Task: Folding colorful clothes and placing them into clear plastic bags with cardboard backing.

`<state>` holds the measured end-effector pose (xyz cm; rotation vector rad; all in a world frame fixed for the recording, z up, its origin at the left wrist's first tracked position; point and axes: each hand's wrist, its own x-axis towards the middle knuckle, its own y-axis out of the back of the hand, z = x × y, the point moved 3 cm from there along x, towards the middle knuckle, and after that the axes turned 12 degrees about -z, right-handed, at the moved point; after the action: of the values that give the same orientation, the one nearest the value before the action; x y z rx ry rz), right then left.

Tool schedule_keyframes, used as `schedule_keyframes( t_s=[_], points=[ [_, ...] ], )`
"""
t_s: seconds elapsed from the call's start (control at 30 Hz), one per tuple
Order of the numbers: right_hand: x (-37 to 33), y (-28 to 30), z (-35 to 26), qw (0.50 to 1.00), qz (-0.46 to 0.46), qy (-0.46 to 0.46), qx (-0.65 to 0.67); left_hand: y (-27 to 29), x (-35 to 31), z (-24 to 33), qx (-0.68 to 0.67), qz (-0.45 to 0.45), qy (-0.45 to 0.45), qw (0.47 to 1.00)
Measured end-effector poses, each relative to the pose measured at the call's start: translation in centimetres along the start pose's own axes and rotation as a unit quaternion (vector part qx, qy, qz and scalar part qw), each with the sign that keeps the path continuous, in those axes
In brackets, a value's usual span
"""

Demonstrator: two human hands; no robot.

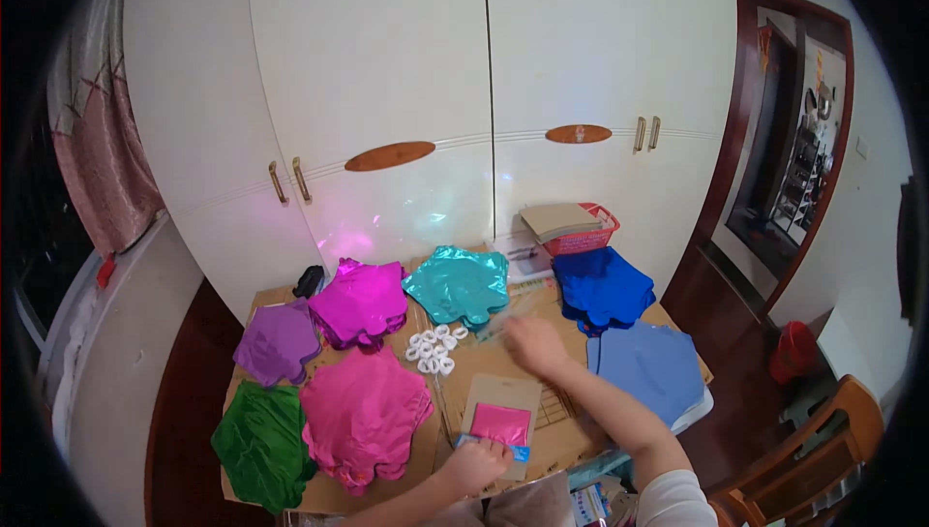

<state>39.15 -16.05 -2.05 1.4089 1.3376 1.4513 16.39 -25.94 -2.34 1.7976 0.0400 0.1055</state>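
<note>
At the front of the cardboard-covered table (464, 377), my left hand (479, 464) is closed on the lower edge of a pink folded foil piece (501, 424). This piece lies on a tan card (507, 392), with a blue strip (521, 453) beside my fingers. My right hand (534, 343) is reached out over the middle and smeared by motion, so its fingers cannot be made out. Close to it are a clear plastic sheet or bag (510, 318) and a stack of teal foil shapes (459, 284). Small white rings (435, 348) lie in a cluster to its left.
Around the table lie stacks of flat foil shapes: magenta (358, 300), purple (278, 341), green (261, 445), pink (366, 418), dark blue (605, 287) and light blue (650, 369). A red basket (584, 237) with tan cards stands at the back, before a white wardrobe (387, 62). A wooden chair (832, 450) is at right.
</note>
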Motion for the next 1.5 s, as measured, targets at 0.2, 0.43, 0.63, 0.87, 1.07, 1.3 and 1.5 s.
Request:
schedule_keyframes(
  t_s=[0.2, 0.43, 0.63, 0.87, 1.07, 1.3, 1.5],
  points=[
    [7.8, -1.2, 14.3, 0.995, 0.007, -0.064, -0.078, 0.6, 0.9, -0.2, -0.018, -0.009, 0.022, 1.0],
    [13.5, -4.3, 19.8, 0.984, -0.154, -0.067, -0.062, -3.4, 0.3, 0.9, -0.098, -0.036, 0.111, 0.988],
    [12.8, -4.6, 19.5, 0.985, -0.103, -0.087, -0.105, -3.0, 0.1, 0.8, -0.101, -0.008, 0.099, 0.99],
    [11.0, -1.5, 20.1, 0.962, 0.132, -0.191, 0.142, -2.4, 0.4, 1.1, -0.037, 0.035, 0.121, 0.991],
    [5.2, 5.4, 10.3, 0.972, 0.217, -0.037, 0.078, 1.1, 0.3, -0.3, -0.005, 0.032, 0.054, 0.998],
    [-5.5, 3.3, 2.8, 0.997, 0.012, -0.047, -0.056, 0.2, -0.6, -0.9, -0.053, 0.139, 0.103, 0.984],
    [-8.8, -0.1, 1.7, 0.99, -0.049, -0.107, -0.082, 0.6, -0.2, -1.1, -0.068, 0.204, 0.196, 0.957]
  ],
)
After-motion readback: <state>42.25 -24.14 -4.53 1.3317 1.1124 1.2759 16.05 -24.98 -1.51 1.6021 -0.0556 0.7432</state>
